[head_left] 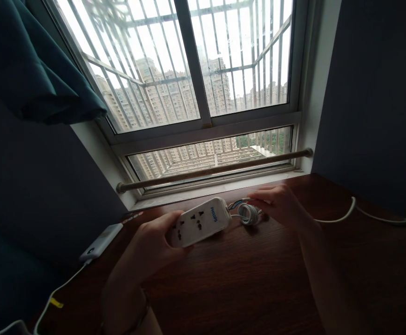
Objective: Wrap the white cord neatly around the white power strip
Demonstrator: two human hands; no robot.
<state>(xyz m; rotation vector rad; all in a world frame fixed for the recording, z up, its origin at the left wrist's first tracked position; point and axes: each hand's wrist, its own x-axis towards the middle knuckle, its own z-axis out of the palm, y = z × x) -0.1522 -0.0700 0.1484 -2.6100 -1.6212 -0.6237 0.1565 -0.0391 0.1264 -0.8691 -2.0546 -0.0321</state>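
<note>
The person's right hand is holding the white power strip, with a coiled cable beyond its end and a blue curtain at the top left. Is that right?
Not quite. The head view shows the white power strip in the left hand, not the right hand. The coiled cable is beyond its end and the blue curtain is at the top left, as you say.

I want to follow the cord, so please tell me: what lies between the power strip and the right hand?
In the head view, a coiled cord lies between the power strip and the right hand, with wires, partly blue, above it.
</note>
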